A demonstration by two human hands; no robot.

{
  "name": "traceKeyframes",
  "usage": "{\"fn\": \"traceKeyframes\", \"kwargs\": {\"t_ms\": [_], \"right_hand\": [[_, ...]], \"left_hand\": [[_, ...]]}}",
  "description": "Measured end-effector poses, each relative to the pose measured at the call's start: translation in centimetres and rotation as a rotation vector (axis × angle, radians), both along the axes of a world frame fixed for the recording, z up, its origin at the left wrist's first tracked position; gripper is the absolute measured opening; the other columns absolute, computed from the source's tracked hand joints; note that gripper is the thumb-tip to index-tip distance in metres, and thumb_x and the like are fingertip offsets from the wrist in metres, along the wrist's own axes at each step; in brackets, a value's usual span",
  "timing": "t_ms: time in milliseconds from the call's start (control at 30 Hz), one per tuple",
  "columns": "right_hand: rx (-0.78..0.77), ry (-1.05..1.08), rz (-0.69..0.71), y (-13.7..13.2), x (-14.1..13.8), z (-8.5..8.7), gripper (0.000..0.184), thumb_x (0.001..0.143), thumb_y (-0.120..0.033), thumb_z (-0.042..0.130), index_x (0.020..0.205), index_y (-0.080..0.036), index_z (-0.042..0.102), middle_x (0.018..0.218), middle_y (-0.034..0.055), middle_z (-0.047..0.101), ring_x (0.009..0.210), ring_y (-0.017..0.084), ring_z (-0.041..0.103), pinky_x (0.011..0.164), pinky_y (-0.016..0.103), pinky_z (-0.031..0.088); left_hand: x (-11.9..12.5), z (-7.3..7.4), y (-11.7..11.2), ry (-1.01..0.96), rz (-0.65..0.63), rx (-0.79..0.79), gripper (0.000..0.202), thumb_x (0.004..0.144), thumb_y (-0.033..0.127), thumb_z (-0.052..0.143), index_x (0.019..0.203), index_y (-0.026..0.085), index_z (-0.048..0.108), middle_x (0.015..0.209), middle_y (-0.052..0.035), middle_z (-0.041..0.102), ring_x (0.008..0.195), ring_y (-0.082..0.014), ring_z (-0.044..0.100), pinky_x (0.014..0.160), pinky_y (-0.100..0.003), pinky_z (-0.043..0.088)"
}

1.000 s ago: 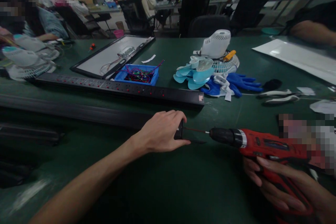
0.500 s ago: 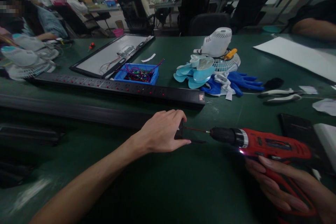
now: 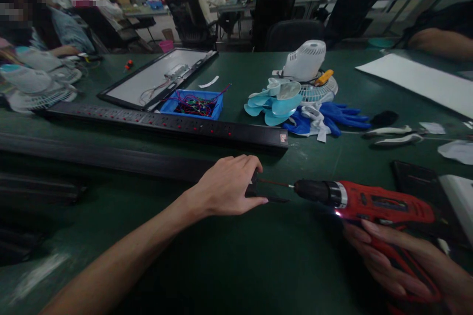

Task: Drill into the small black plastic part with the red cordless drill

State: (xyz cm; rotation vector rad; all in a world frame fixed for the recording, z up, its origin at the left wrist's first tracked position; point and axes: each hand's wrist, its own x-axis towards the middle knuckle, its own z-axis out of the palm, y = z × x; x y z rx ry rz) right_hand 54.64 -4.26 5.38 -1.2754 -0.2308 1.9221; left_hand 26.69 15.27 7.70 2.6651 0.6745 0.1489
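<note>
My left hand point(image 3: 229, 187) is wrapped over the right end of a long black bar point(image 3: 148, 161), which looks like a power strip housing lying on the green table. My right hand point(image 3: 395, 261) grips the handle of a red cordless drill point(image 3: 388, 203). The drill's long thin bit point(image 3: 273, 183) points left and reaches the end of the bar by my left fingers. Whether a screw sits at its tip I cannot make out. A small light glows under the drill's chuck. Behind the bar lies a black power strip point(image 3: 166, 125) with a row of sockets.
Beyond the strip stand a blue bin point(image 3: 192, 104) of wires and a framed panel point(image 3: 155, 78). Light-blue fan blades point(image 3: 275, 101), blue gloves point(image 3: 343, 114), a white fan point(image 3: 306, 61) and pliers point(image 3: 393, 135) lie to the right. More black bars point(image 3: 37, 189) are at left. People sit behind.
The drill and my right hand have shifted very slightly left. My left hand keeps its hold on the bar's end.
</note>
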Motion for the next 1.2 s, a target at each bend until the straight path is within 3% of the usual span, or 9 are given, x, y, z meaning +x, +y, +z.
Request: {"fn": "traceKeyframes", "kwargs": {"t_ms": [233,667,967,1200], "right_hand": [[0.129,0.067,-0.002,-0.3,0.0,-0.6,0.032,0.087,-0.044,0.076,0.074,-0.017,0.066,0.056,-0.0067,0.060,0.028,-0.001,0.028,0.036,0.014,0.044],[0.201,0.064,0.000,-0.2,0.1,-1.2,0.028,0.090,-0.042,0.072,0.085,-0.015,0.071,0.063,-0.0027,0.067,0.029,-0.001,0.032,0.038,0.014,0.045],[0.235,0.071,0.001,-0.3,0.1,-1.4,0.035,0.093,-0.045,0.068,0.106,-0.013,0.076,0.068,0.0013,0.072,0.030,-0.001,0.034,0.039,0.014,0.047],[0.247,0.081,0.018,-0.4,0.1,-1.6,0.058,0.096,-0.062,0.057,0.114,-0.010,0.077,0.069,0.0054,0.074,0.030,0.000,0.038,0.040,0.015,0.049]], "left_hand": [[-0.1,-0.4,0.0,0.026,0.022,-0.031,0.049,0.087,0.055,0.074,0.119,0.021,0.057,0.110,-0.0047,0.069,0.099,-0.0260,0.067,0.085,-0.041,0.052],[-0.1,-0.5,0.1,0.022,0.027,-0.051,0.049,0.086,0.054,0.074,0.120,0.022,0.057,0.111,-0.0046,0.068,0.098,-0.0250,0.066,0.084,-0.039,0.052],[-0.1,-0.7,0.2,0.025,0.033,-0.038,0.048,0.086,0.056,0.073,0.119,0.024,0.057,0.110,-0.0048,0.068,0.098,-0.0262,0.066,0.082,-0.040,0.051],[-0.1,-0.8,0.2,0.034,0.028,-0.030,0.050,0.086,0.057,0.072,0.120,0.022,0.057,0.111,-0.0061,0.068,0.098,-0.0268,0.066,0.083,-0.040,0.051]]}}
